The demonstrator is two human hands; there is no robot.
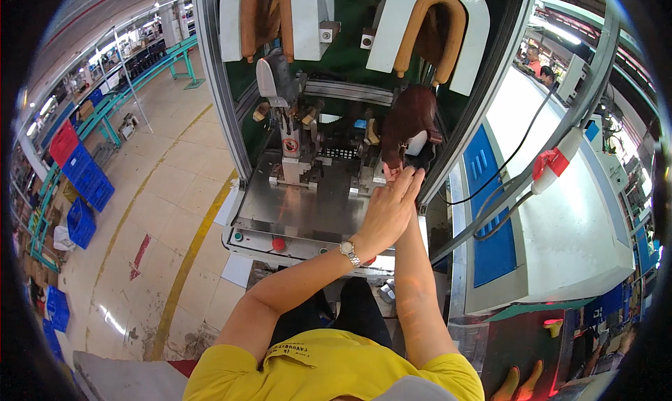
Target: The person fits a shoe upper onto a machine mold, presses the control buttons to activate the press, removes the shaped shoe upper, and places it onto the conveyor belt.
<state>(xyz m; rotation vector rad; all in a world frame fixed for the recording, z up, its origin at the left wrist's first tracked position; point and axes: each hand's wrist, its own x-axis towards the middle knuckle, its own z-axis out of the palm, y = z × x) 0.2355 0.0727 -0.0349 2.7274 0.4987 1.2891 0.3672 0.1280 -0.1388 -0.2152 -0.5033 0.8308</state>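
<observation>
A dark reddish-brown leather shoe upper [404, 124] sits over the right-hand mould of a machine, and a pale patch shows at its lower opening. My left hand [393, 208], with a wristwatch, reaches across my right forearm, its fingers closed at the upper's lower edge. Mostly hidden behind it, my right hand [392, 171] shows a few fingertips pinching the same edge. To the left stands the other mould [278, 81], grey and white, with no upper on it. Overhead hang two white U-shaped blocks with tan pads, the left pad [248, 23] and the right pad [408, 40].
A metal plate [308, 201] fronts the machine, with a red button [278, 244] on the panel below. Metal posts frame both sides. A red and white plug connector [553, 164] hangs with cables at the right, by a white machine housing [581, 233]. Blue crates [87, 180] stand at the left.
</observation>
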